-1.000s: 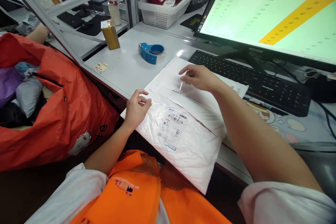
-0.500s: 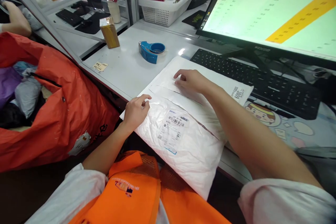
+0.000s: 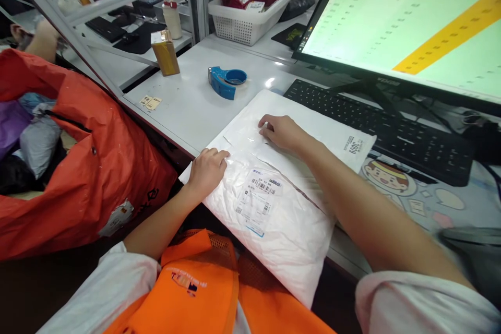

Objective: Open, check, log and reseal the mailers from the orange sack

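Observation:
A white plastic mailing bag with a printed shipping label lies slanted over the desk edge, its near corner hanging toward my lap. A slit-like edge crosses it, and above that is a smooth white part printed with a number and small text. My left hand is closed on the bag's left edge, its thumb hidden. My right hand rests on the white upper part, fingers curled in a pinch at the wrinkled plastic; its fingertips are partly hidden.
A blue tape dispenser, a brown-taped box and a keyboard are beyond the bag. A monitor stands right, a white basket behind. An orange sack of parcels is left; another person's arm shows behind it.
My left fingers have curled down more closely over the bag's edge. My right fingers have drawn together on the plastic, which looks more wrinkled there. The view has tilted slightly.

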### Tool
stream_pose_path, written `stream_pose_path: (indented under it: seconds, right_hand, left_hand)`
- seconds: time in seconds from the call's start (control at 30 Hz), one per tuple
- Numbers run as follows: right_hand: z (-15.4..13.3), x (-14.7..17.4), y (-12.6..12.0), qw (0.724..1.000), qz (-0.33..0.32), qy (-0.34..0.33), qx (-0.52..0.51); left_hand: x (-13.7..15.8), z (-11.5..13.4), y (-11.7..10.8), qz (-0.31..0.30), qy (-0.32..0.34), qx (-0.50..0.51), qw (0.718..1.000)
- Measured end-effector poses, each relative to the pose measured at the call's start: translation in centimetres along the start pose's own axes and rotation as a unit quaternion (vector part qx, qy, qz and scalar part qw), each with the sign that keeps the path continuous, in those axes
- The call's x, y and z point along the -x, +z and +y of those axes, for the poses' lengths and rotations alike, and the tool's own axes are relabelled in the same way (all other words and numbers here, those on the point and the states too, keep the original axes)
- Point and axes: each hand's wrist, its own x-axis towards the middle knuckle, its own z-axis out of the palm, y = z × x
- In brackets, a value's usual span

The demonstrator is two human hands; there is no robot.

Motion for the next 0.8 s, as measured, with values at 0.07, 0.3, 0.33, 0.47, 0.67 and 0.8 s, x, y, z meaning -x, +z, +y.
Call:
stream_pose_path:
  seconds: [0.07, 0.3, 0.33, 0.47, 0.67, 0.8]
  right_hand:
    - [-0.7, 0.3, -0.2, 0.999, -0.009, 0.024, 0.024]
    - [-1.1, 1.3, -2.2, 0.980, 0.019, 0.117, 0.159]
    - [-1.0, 1.7, -2.4, 0.978, 0.033, 0.127, 0.160]
    - [-1.3, 3.3, -2.0, 0.986, 0.126, 0.027, 0.102]
    - [-2.1, 4.1, 1.1, 0.985, 0.116, -0.117, 0.041]
    - [-1.5, 4.1, 1.9, 0.990, 0.068, -0.110, 0.050]
  left_hand:
    - [0.0, -0.1, 0.0, -0.004, -0.004, -0.019, 1.000]
    - [0.0, -1.0, -1.4, -0.019, -0.011, -0.048, 0.999]
    - [-0.1, -1.2, -1.8, 0.001, -0.010, -0.043, 0.999]
    - [-2.1, -1.1, -2.6, 0.043, 0.099, 0.023, 0.994]
    - [-6.0, -0.7, -0.7, -0.105, 0.223, 0.056, 0.968]
    - [-6.0, -1.5, 0.3, -0.169, 0.219, 0.012, 0.961]
